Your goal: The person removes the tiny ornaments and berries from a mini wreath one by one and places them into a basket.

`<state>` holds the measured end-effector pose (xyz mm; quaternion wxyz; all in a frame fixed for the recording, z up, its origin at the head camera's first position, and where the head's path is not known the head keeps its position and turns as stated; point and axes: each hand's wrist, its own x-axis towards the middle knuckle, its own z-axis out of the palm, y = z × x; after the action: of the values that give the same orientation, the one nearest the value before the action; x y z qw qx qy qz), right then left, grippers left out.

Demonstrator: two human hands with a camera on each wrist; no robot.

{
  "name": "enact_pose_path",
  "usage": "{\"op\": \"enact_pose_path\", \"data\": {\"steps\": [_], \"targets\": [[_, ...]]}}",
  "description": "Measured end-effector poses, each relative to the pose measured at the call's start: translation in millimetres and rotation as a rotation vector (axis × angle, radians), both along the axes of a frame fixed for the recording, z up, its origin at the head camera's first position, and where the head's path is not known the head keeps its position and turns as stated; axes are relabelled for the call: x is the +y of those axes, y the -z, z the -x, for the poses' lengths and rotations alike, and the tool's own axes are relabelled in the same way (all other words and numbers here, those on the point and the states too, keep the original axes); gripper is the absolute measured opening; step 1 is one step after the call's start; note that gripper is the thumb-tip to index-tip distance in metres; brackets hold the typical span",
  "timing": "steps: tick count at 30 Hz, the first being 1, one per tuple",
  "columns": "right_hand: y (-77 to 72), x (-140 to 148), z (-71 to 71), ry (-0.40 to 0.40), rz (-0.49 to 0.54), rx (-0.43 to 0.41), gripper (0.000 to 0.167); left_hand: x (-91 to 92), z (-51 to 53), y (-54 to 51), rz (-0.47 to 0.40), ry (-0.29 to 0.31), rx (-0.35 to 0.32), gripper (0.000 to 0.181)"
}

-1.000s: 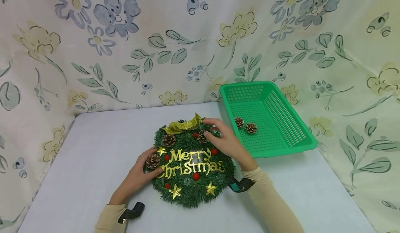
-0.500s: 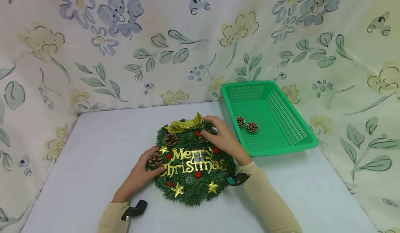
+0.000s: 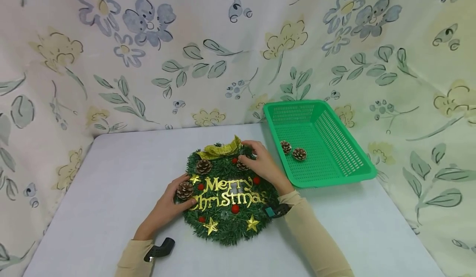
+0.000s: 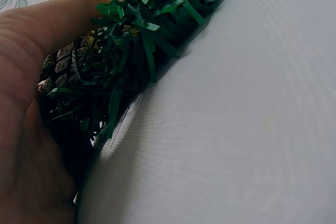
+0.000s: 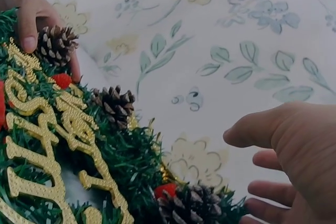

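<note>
A green Christmas wreath (image 3: pixel 223 169) lies on the table, with gold "Merry Christmas" lettering (image 3: pixel 230 197), gold stars, red balls and a gold ribbon bow (image 3: pixel 220 149). My left hand (image 3: pixel 166 206) grips its left edge around a pine cone (image 3: pixel 184 190), thumb on top near the lettering. In the left wrist view that hand (image 4: pixel 23 77) wraps the tinsel edge. At the upper right edge is my right hand (image 3: pixel 263 164), partly covering another pine cone (image 3: pixel 243 164). The right wrist view shows this hand (image 5: pixel 294 156) with thumb and fingers spread apart beside the pine cone (image 5: pixel 191 203).
Right of the wreath stands a green plastic basket (image 3: pixel 331 145), close to my right forearm. Two pine cones (image 3: pixel 299 154) lie inside it near the left wall. A floral curtain (image 3: pixel 208 62) hangs behind the white table (image 3: pixel 111 178).
The head view has shifted slightly. Both hands stay at the wreath, the right one settling a little at its upper right edge. The basket and its pine cones stay in place.
</note>
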<state>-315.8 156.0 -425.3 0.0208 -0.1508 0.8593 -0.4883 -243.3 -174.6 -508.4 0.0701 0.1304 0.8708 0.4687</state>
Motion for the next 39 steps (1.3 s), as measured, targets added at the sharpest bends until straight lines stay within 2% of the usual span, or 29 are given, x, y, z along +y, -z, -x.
{"op": "enact_pose_path", "data": {"steps": [8, 23, 29, 39], "targets": [[13.8, 4.7, 2.3, 0.041, 0.034, 0.019, 0.051, -0.5, 0.5, 0.9, 0.003, 0.001, -0.001, 0.082], [20.5, 5.8, 1.4, 0.102, 0.072, -0.003, 0.043, 0.2, -0.6, 1.2, -0.005, -0.003, -0.003, 0.083], [25.5, 4.7, 1.5, 0.071, 0.068, 0.014, 0.043, 0.3, -0.6, 0.3, -0.011, -0.004, -0.003, 0.083], [35.9, 4.9, 4.6, 0.064, 0.038, -0.019, 0.048, 0.0, 0.1, 0.8, 0.004, -0.004, 0.007, 0.081]]}}
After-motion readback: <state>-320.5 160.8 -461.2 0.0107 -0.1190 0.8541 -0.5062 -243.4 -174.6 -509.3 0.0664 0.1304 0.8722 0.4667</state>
